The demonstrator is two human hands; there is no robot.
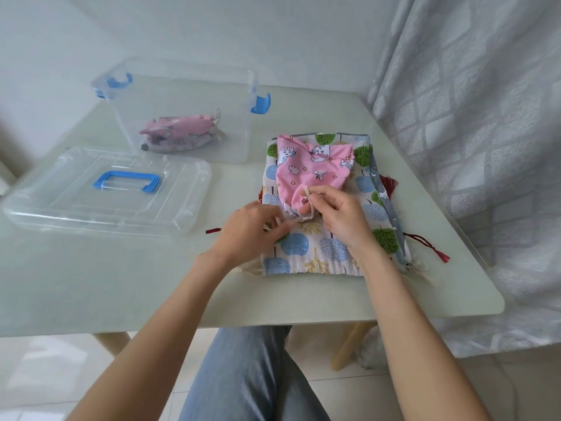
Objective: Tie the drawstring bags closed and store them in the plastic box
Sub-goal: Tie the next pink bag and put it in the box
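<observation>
A pink drawstring bag (312,168) with a unicorn print lies on top of a stack of flat bags, the top one printed with blue and green trees (328,238). Its gathered neck points toward me. My right hand (340,217) pinches a loop of the cream drawstring (308,196) at the neck. My left hand (252,232) pinches the other cord end just left of the neck. The clear plastic box (236,147) with blue latches stands at the back left. Inside it lie tied bags (179,132), a pink one on top.
The box's clear lid (60,205) with a blue handle lies flat at the left. Dark red tasselled cords (431,247) stick out from under the stack on the right and left. A patterned curtain (485,117) hangs along the table's right edge.
</observation>
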